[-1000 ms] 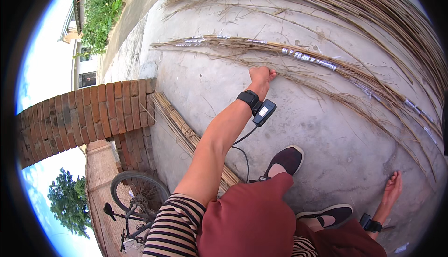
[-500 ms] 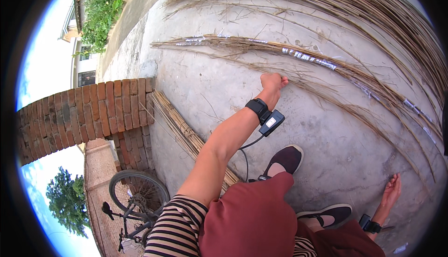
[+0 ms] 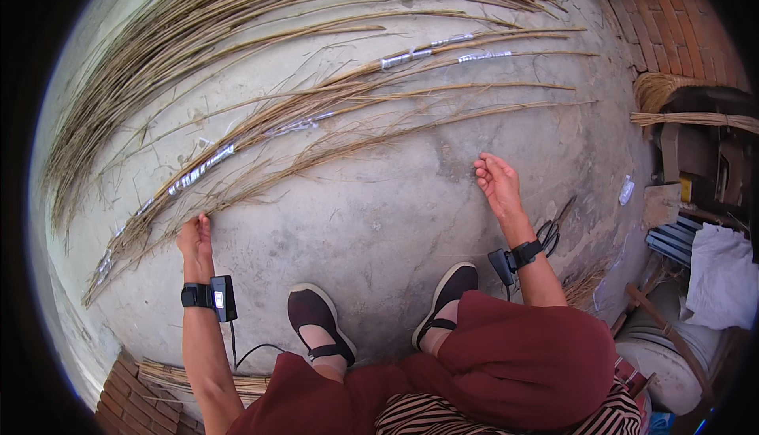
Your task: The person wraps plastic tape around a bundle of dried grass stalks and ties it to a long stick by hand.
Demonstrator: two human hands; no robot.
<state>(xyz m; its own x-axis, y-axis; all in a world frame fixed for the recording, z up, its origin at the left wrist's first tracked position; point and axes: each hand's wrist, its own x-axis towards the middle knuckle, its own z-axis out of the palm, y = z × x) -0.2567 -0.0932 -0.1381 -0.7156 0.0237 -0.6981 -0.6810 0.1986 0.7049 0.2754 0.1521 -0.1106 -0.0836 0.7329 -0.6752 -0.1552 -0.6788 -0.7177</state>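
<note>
My left hand (image 3: 195, 239) is low over the concrete at the left, fingers curled together beside the feathery tips of a thin dry stalk (image 3: 300, 165). Whether a stem lies in those fingers is hidden. My right hand (image 3: 500, 184) hovers in front of the stalk's thicker right end, apart from it, fingers loosely bent and holding nothing visible. Just beyond lies a loose bundle of brown stalks (image 3: 316, 94), wrapped in places with whitish plastic strips (image 3: 202, 169). Both wrists wear black straps with small boxes.
A large pile of long stalks (image 3: 198, 16) curves across the back. Right of me are a cutting tool (image 3: 560, 218) on the floor, a white sack (image 3: 718, 275) and a pale round container (image 3: 664, 364). My dark shoes (image 3: 320, 320) stand near. Another stalk bundle (image 3: 237, 384) lies behind the left foot.
My view has swung from the left side, with its brick pillar and bicycle, toward the right. My left hand stays by the feathery tips; my right hand's fingers are now more bent.
</note>
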